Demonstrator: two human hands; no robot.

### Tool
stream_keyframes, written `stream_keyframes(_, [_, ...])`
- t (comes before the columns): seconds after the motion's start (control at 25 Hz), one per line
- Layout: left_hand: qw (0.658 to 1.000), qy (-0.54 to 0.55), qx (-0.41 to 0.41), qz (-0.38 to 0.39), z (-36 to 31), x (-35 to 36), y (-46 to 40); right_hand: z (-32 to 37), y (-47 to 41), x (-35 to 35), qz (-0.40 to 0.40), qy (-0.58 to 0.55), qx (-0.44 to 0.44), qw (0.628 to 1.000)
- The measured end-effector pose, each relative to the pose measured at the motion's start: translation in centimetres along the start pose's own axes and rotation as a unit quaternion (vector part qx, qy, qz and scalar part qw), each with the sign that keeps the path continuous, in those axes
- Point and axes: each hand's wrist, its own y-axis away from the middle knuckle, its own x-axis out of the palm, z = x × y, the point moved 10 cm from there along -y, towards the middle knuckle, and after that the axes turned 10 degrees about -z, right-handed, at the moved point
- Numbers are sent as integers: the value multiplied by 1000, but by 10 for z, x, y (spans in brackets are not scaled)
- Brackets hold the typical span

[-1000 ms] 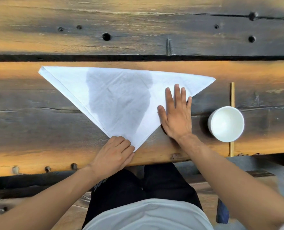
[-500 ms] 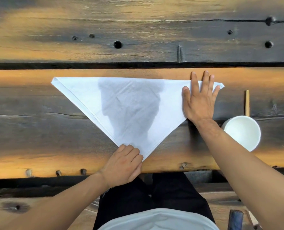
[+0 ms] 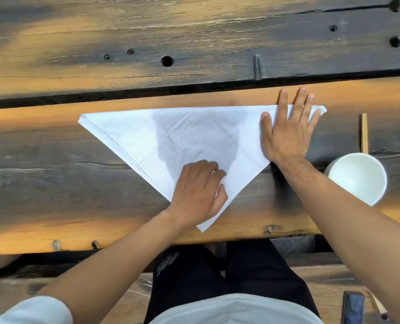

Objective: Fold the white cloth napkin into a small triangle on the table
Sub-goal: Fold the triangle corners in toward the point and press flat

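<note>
On table [image 3: 54,183], my right hand [image 3: 285,134] slid flat to napkin [image 3: 128,134] corner, left hand [image 3: 197,195] flat too, gripping nothing; next fold ready.

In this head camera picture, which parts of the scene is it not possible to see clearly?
- Napkin, head view: the right corner lies under the right hand; part of the near corner under the left hand. The layer count cannot be told.
- Bowl: its base is hidden by its own rim.
- Chopstick: its near end runs behind the bowl.
- Dark flat object: cut off by the bottom edge.
</note>
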Motion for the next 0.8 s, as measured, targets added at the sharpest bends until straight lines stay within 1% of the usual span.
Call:
stream_keyframes(0.04, [999,-23,3,22,-1,19,-21,0,0,0,-2,4,-1,1000])
stream_keyframes(0.16, [987,-60,8,146,-13,87,-71,0,-1,3,1,10,-4,1000])
stream_keyframes(0.28, [976,-75,19,202,-21,118,-96,-1,0,9,15,24,-10,1000])
stream_keyframes(0.36, [974,-72,35,212,-17,121,-98,-1,0,8,13,22,-5,1000])
stream_keyframes(0.48, [978,-65,45,192,-6,116,-97,1,1,4,-2,24,-2,1000])
stream_keyframes(0.56, [975,-79,50,200,2,116,-94,3,2,3,-3,26,-4,1000])
stream_keyframes(0.8, [971,-113,6,212,44,92,-71,3,1,2,-6,12,2,1000])
